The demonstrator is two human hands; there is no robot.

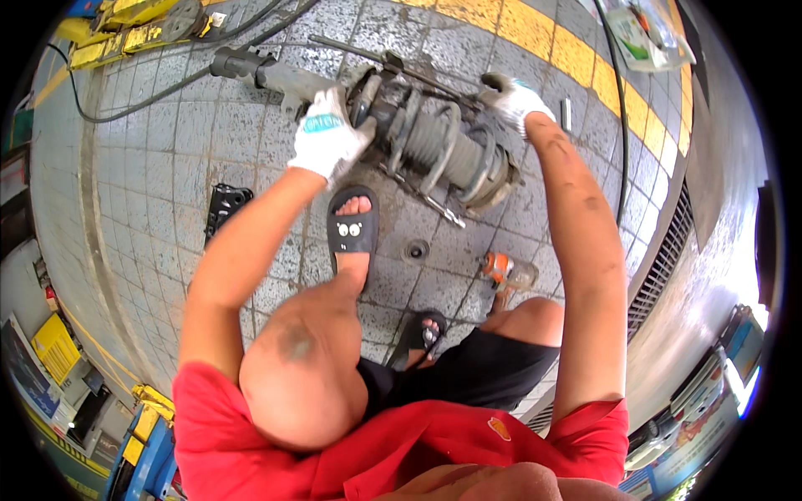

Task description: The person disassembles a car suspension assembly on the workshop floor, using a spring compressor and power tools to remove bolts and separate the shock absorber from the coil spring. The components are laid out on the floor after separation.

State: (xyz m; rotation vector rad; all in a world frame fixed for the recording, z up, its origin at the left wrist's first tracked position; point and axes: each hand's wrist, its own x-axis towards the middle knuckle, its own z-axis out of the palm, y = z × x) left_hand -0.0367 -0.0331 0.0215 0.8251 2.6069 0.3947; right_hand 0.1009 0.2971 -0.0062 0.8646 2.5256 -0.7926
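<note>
A grimy strut with a coil spring (451, 146) lies across the tiled floor in front of my feet, its grey tube (292, 81) pointing to the upper left. My left hand (328, 138), in a white glove, is closed on the strut where the tube meets the spring. A long threaded rod (351, 48) runs along the spring's far side; a second rod with a shiny end (443, 210) lies along its near side. My gloved right hand (514, 102) is curled near the far rod's right end. Something dark shows at its fingertips; I cannot tell what it is.
A black metal part (225, 209) sits beyond my left forearm. Near my right knee lies a clear bottle with an orange top (510, 269). A small metal bar (566, 114), a black cable (620, 108) and a plastic bag (643, 42) are right. Yellow lift arm (125, 43) stands upper left.
</note>
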